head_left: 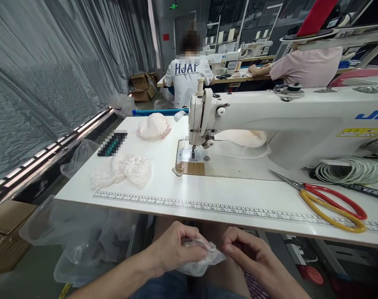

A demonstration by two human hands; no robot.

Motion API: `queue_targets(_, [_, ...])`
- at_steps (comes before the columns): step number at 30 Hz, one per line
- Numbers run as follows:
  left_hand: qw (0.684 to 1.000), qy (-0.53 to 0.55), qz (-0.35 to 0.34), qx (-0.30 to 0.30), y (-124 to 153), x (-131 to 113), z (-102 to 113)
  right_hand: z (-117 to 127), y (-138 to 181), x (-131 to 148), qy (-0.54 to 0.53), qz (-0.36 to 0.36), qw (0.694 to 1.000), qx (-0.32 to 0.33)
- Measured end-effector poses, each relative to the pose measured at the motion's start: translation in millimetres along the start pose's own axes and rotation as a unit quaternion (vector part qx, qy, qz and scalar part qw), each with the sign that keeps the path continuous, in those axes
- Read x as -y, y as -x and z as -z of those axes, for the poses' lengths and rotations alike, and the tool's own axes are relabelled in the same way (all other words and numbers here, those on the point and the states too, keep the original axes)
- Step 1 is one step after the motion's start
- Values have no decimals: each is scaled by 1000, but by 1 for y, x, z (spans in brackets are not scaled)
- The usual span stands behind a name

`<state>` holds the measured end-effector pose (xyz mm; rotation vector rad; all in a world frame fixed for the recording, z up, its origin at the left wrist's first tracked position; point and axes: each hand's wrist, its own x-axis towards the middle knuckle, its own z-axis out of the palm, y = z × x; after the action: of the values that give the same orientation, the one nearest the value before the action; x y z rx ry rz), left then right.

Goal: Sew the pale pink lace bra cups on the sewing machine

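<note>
A person seated at a sewing bench point(79, 182) works a small piece of white, lace-trimmed fabric point(203, 268) by hand, holding it over the lap just below the bench's front edge. The left hand point(184, 247) pinches the cloth between its thumb, laid across the top, and fingers bent around it. The right hand point(249, 251) waits at the piece's right tip, thumb and forefinger pressed together; whether they grip a bit of cloth or a thread cannot be told.

The step in hand appears to be handwork away from the needle, perhaps straightening or checking the trim. The next move seems to call for a firm left hold and a fine pinch from the right, at the loose tip.

Above the front edge, a white sewing machine point(239, 108) spans the bench, a pale cup-shaped piece point(241, 139) lying under its arm. Lacy white pieces point(137, 170) lie toward the front-left corner, and a padded cup point(154, 126) sits near the back edge. Scissors point(320, 209) with red and yellow handles rest toward the right, one handle over the ruler point(182, 203) printed along the front edge.
</note>
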<state>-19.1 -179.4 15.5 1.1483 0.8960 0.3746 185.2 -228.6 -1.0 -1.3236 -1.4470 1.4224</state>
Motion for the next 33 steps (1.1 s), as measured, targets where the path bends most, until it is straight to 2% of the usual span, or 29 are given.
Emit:
queue_targets(8, [999,-35,22,10,-3,2,-2,-9,2,-8,-18,-13,1000,13])
queue_targets(14, [999,-41,20,12,-2,8,-4,-7,6,-15,18,-12,999,27])
queue_targets(19, [992,-122,-7,13,-1,9,-7,-4,11,-20,48,11,997,55])
queue_targets(22, [986,-166,-15,26,-2,8,-10,-3,13,-20,52,15,998,39])
queue_targets(29, [974,-221,-25,41,-8,8,-17,0,20,-22,-79,-15,996,25])
queue_targets(33, [978,-203,-23,41,-13,6,-23,-7,27,-21,-221,-9,975,-2])
